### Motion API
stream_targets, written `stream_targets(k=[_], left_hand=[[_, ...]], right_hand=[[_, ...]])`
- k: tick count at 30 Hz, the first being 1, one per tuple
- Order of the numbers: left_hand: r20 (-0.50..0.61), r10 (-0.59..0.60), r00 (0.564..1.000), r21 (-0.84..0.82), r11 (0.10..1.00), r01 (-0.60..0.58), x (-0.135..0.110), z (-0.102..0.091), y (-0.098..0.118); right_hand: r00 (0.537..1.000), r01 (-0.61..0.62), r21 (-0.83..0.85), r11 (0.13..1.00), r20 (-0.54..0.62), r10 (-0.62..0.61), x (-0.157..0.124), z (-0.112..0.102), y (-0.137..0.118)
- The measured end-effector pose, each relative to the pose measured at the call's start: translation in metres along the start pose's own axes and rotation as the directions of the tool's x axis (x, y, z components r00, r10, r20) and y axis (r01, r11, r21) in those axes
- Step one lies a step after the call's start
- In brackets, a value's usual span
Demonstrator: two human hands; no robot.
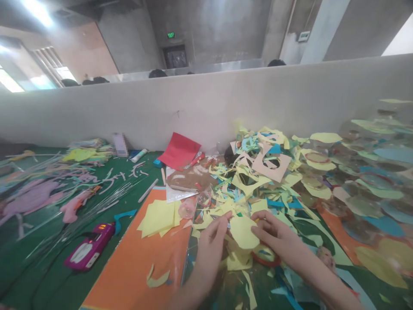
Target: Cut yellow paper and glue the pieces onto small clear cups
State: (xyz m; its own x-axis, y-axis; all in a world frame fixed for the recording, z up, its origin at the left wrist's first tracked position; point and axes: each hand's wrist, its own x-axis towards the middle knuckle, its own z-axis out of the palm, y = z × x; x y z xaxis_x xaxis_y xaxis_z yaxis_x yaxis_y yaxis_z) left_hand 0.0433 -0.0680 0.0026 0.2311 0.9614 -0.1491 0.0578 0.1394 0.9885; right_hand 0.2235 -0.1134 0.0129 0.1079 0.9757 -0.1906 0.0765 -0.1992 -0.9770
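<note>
My left hand [211, 241] and my right hand [274, 234] both pinch a pale yellow paper cut-out [242, 231], one on each side, just above the table. My right hand's curled fingers also seem to rest on a red-handled tool [266, 258], probably scissors, lying under the wrist. Under and behind the cut-out spreads a heap of yellow, blue and tan paper scraps [258, 172].
An orange sheet [138, 262] with yellow squares [158, 217] lies at left. A magenta glue gun [90, 249] sits on the green mat [35, 275]. Red paper [179, 150] leans near the grey partition [193, 107]. Round paper-covered discs [364, 189] fill the right.
</note>
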Motion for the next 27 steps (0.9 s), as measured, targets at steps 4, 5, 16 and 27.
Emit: stream_targets(k=[4, 5, 16, 27], left_hand=[[0.027, 0.114, 0.993, 0.094, 0.989, -0.116, -0.002, 0.002, 0.003], [0.045, 0.14, 0.989, 0.104, 0.984, -0.144, -0.002, 0.002, 0.003], [0.197, 0.027, 0.98, 0.124, 0.991, -0.052, 0.003, 0.0, -0.001], [0.183, 0.058, 0.981, 0.127, 0.988, -0.082, 0.001, 0.003, 0.006]], right_hand=[[0.998, 0.047, -0.024, 0.999, -0.028, -0.048, 0.0, 0.004, 0.004], [0.998, 0.053, -0.024, 0.998, -0.027, -0.054, 0.0, 0.005, 0.005], [0.994, 0.057, -0.014, 0.998, -0.093, -0.058, -0.005, 0.012, 0.012], [0.993, 0.059, 0.073, 0.996, -0.11, -0.05, -0.006, -0.002, 0.029]])
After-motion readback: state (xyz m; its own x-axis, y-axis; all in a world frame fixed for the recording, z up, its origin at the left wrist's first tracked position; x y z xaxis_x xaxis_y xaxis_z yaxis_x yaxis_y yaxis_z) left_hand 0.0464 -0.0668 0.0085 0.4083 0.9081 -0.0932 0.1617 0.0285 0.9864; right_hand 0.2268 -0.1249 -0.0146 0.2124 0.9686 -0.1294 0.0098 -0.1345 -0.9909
